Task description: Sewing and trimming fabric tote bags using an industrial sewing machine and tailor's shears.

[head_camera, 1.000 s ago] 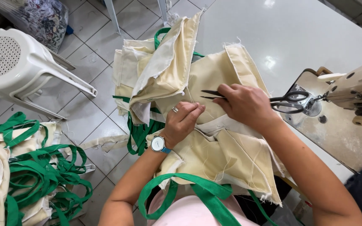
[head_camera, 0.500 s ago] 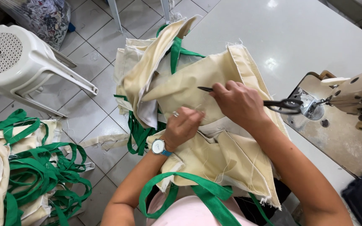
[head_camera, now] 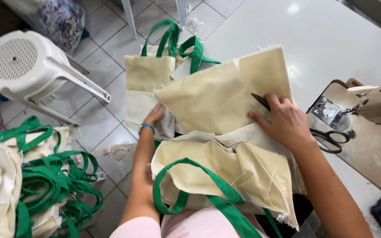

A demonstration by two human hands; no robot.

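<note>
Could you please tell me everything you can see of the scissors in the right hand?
The scissors are dark, with black looped handles that look like metal or plastic; which one cannot be told. The right hand covers their middle, so only the pointed blade tip, at the hand's upper left over the cream fabric panel, and the two handle loops, at its lower right above the sewing machine bed, show. They lie nearly flat, slanting from upper left to lower right. The blades look closed. Nothing else touches them visibly.

A cream canvas bag [head_camera: 219,99] with green handles [head_camera: 186,46] lies flat across the white table edge; black scissors [head_camera: 327,134] rest beside it.
</note>
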